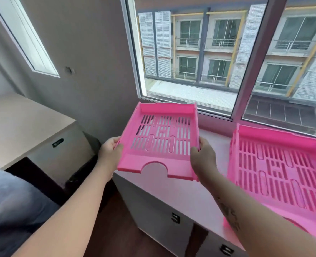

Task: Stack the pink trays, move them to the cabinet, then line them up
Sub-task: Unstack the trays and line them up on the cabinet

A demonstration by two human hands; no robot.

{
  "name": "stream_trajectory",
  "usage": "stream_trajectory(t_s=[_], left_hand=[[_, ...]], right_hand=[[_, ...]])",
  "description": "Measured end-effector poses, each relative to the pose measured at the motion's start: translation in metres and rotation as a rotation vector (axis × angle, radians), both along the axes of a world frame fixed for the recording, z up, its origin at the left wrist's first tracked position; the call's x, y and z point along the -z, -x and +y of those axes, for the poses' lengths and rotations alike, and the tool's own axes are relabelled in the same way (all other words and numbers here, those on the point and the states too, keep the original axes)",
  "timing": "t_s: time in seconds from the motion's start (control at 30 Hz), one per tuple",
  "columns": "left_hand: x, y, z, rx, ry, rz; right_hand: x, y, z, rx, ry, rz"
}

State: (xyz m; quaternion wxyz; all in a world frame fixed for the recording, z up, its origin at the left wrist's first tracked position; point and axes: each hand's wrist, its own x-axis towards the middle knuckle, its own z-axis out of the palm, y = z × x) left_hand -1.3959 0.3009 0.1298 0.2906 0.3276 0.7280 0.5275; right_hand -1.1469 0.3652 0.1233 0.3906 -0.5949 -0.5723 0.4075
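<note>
- A person holds one pink tray [159, 138] by its side walls, over the left end of a white cabinet [181, 197] under a window [227, 52].
- The left hand [109, 151] grips the tray's left wall; the right hand [203, 156] grips its right wall.
- The tray tilts, its cut-out front edge nearest the person.
- A second pink tray [283, 167] lies flat on the cabinet top, just to the right, apart from the first.
- A beige desk [23, 123] stands at left.

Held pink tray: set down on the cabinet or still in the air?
In the air. The held tray is tilted, gripped at its sides by left hand and right hand, above the cabinet top.
</note>
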Motion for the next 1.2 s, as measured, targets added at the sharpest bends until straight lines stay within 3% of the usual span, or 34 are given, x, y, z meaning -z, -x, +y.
stream_trajectory(t_s=[0.2, 0.43, 0.67, 0.83, 0.97, 1.2], left_hand=[[0.047, 0.080, 0.018, 0.054, 0.150, -0.012], [0.081, 0.097, 0.023, 0.066, 0.171, -0.047], [0.034, 0.104, 0.058, 0.111, 0.099, 0.225], [-0.007, 0.034, 0.099, 0.308, -0.035, 0.382], [-0.013, -0.065, 0.111, 0.503, -0.082, 0.344], [0.013, -0.228, 0.083, 0.857, 0.156, 0.150]], right_hand=[[0.046, 0.076, 0.002, 0.016, 0.058, -0.062], [0.080, 0.091, -0.006, 0.083, 0.126, -0.113], [0.031, 0.070, 0.030, 0.161, -0.002, -0.143], [-0.009, 0.003, 0.049, 0.255, -0.101, -0.289], [-0.016, -0.092, 0.032, 0.345, -0.117, -0.553], [-0.006, -0.240, -0.038, 0.574, -0.027, -0.832]])
